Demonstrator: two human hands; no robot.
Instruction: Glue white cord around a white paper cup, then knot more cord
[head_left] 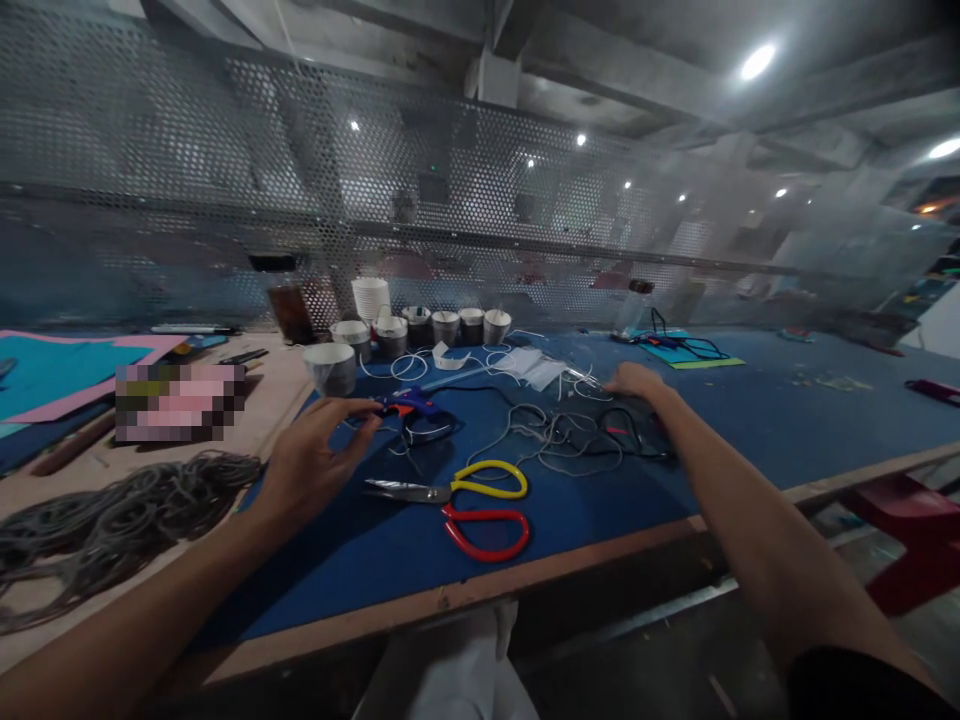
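My left hand (311, 455) hovers over the left side of the blue mat with thumb and forefinger curved and a small gap between them. Just beyond its fingertips lies a blue glue gun (414, 402) with an orange trigger; whether they touch it, I cannot tell. Farther right, the fingers of my right hand (636, 382) are pressed together at the end of a slim shiny item (585, 378), too small to make out. White paper pieces (536, 368) lie beside that item. Scissors (431, 494) with one yellow and one red handle rest near the front edge, blades pointing left.
Several small paper cups (330, 370) stand along the back, near a dark-filled jar (289, 305). Tangled grey cord (559, 435) lies mid-mat; a grey cord bundle (150, 510) is at left. A perforated metal screen (450, 200) rises behind. A red stool (911, 540) stands right.
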